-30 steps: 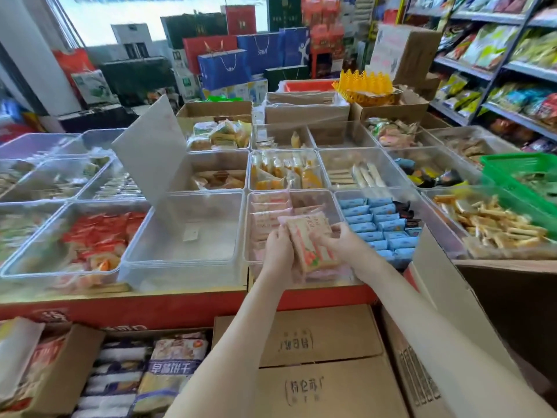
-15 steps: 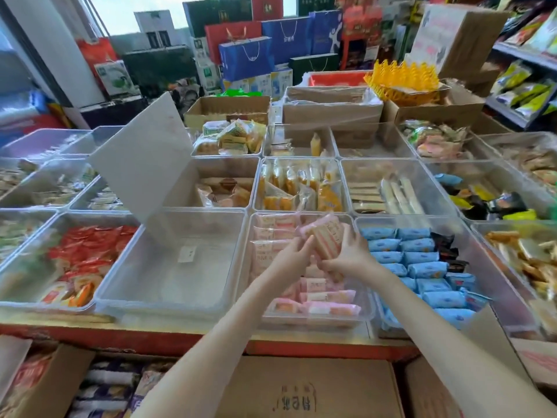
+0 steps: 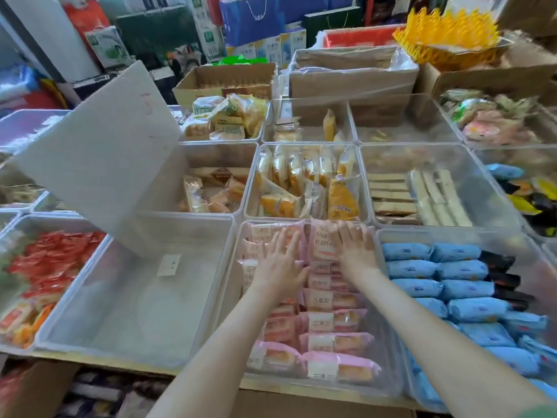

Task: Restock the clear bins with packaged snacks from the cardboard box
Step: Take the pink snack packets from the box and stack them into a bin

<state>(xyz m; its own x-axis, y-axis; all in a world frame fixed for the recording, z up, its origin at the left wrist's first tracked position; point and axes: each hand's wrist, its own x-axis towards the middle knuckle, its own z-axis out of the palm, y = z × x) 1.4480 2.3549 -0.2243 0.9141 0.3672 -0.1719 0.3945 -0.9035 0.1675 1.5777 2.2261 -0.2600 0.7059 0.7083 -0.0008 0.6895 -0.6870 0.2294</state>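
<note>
A clear bin (image 3: 238,300) in the front row holds rows of pink packaged snacks (image 3: 334,342). Both my hands lie flat inside it at its far end. My left hand (image 3: 278,262) rests with straight fingers on the pink packs on the left. My right hand (image 3: 354,247) presses with straight fingers on an upright pink pack against the bin's back wall. A cardboard box (image 3: 289,405) shows as a brown strip below the counter edge, its contents hidden.
An empty clear bin (image 3: 135,303) with its lid (image 3: 99,152) propped up sits to the left. A bin of blue packs (image 3: 458,285) is to the right, red packs (image 3: 51,267) at far left. More bins and cardboard boxes (image 3: 352,73) stand behind.
The pink pack that both hands held above the bin now stands at the bin's back. Both hands have let go and lie flat on the packs. The view moved closer.
</note>
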